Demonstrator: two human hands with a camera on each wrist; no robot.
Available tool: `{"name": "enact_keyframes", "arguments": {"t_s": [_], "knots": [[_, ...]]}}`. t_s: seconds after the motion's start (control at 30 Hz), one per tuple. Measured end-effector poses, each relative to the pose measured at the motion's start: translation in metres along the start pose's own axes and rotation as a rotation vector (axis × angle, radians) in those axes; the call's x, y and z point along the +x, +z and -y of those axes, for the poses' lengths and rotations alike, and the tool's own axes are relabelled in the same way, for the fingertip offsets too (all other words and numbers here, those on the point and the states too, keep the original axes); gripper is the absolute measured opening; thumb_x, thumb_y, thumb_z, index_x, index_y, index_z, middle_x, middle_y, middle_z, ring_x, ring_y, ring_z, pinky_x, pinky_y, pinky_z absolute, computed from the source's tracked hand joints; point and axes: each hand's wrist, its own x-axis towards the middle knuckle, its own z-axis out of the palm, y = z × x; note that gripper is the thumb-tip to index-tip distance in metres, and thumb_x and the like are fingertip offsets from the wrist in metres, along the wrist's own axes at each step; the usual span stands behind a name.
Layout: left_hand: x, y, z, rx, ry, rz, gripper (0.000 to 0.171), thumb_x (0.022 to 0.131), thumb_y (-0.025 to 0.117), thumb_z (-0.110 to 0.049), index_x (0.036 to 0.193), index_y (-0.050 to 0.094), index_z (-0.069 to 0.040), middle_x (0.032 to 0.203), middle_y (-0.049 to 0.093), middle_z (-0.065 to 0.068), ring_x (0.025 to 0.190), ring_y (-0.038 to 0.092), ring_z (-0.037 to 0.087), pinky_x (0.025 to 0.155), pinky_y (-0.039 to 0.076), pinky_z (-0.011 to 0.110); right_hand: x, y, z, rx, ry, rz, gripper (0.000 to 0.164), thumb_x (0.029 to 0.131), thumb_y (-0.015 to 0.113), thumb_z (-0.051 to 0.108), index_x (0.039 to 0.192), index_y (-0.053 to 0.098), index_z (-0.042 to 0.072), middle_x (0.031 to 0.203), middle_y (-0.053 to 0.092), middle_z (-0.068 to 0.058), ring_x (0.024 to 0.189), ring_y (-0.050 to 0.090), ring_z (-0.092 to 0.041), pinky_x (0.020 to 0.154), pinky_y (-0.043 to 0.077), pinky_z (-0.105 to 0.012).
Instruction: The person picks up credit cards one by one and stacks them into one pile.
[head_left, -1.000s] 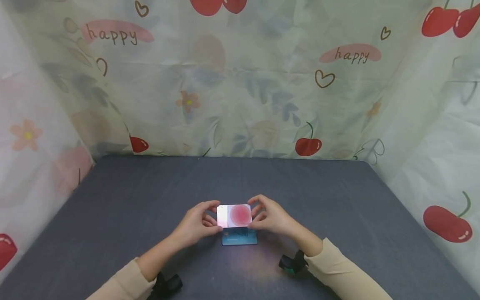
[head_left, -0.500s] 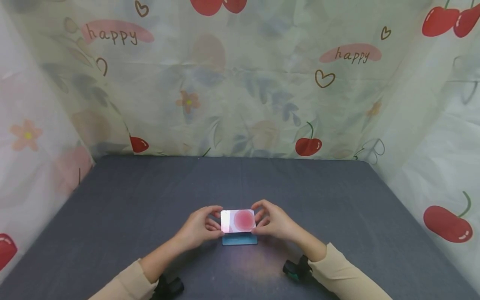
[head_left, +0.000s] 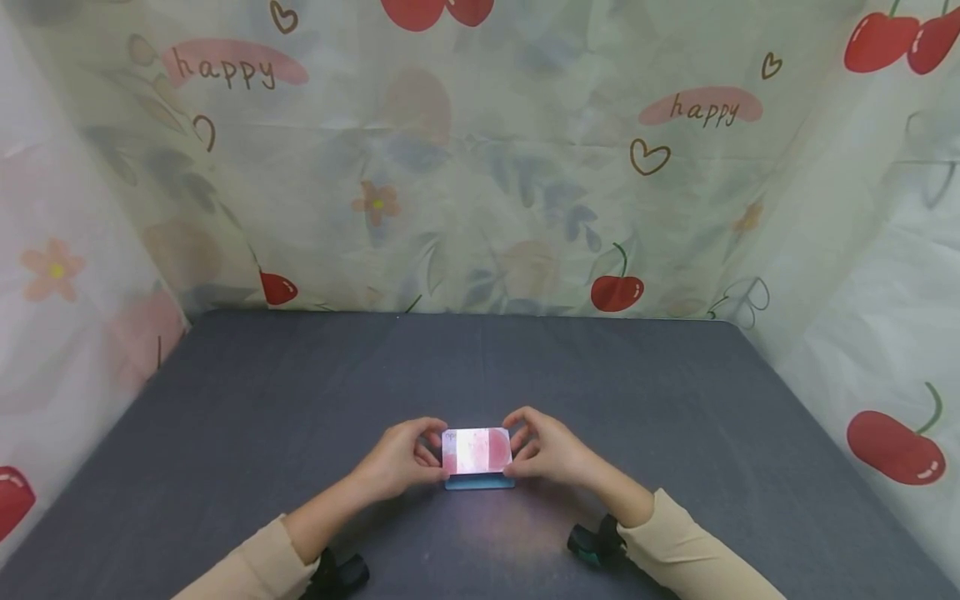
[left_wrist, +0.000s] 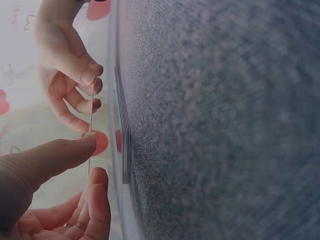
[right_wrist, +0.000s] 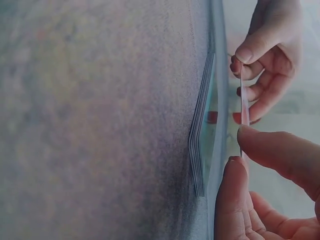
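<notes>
A thin pink and white card, bright with glare, is held level between both hands near the middle of the table. My left hand pinches its left end between thumb and fingers; at the other end, my right hand does the same. Beneath it lies a neat stack of cards with a blue top, mostly covered by the held card in the head view. Both wrist views show the stack edge-on as several thin layers, with a gap between it and the held card.
A dark grey cloth covers the table. Curtains printed with cherries, hearts and "happy" hang at the back and both sides. Each wrist wears a black camera, low above the cloth.
Both hands have brought the card towards the person and slightly right, so it now hides more of the blue-topped stack. The glare on it has shifted. The stack has stayed put.
</notes>
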Motion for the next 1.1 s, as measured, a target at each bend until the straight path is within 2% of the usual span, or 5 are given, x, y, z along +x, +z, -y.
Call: {"name": "enact_keyframes", "arguments": {"t_s": [0.17,0.53,0.87,1.1], "knots": [[0.0021,0.0003,0.0001,0.035,-0.001,0.026,0.054,0.07,0.079,-0.005,0.118,0.055,0.002,0.092,0.059,0.009,0.07,0.06,0.01,0.059,0.05,0.021,-0.0006,0.0012,-0.0031,-0.004,-0.027,0.005,0.053,0.074,0.075,0.006,0.118,0.047,-0.002,0.092,0.059,-0.015,0.072,0.063,-0.011,0.063,0.05,-0.022],[0.0022,0.0059,-0.0039,0.077,-0.035,0.036,0.054,0.068,0.08,-0.004,0.116,0.056,0.003,0.087,0.06,0.007,0.068,0.061,0.011,0.057,0.048,0.022,-0.0015,0.0029,-0.0066,-0.012,-0.02,0.02,0.053,0.071,0.077,0.005,0.115,0.048,-0.002,0.091,0.058,-0.013,0.072,0.062,-0.012,0.062,0.05,-0.022],[0.0014,0.0081,-0.0052,0.114,-0.043,0.054,0.052,0.069,0.079,-0.006,0.115,0.057,0.003,0.085,0.058,0.006,0.066,0.055,0.01,0.057,0.046,0.021,-0.0017,0.0041,-0.0052,-0.015,0.01,0.029,0.053,0.071,0.077,0.005,0.115,0.049,-0.003,0.09,0.057,-0.012,0.071,0.059,-0.011,0.061,0.049,-0.022],[0.0027,0.0089,-0.0035,0.135,-0.024,0.055,0.05,0.068,0.08,-0.005,0.112,0.058,0.004,0.083,0.057,0.005,0.066,0.056,0.01,0.057,0.045,0.021,-0.0005,0.0053,-0.0037,-0.031,0.037,0.03,0.052,0.071,0.077,0.005,0.114,0.049,-0.001,0.089,0.057,-0.01,0.07,0.059,-0.011,0.061,0.048,-0.022]]}}
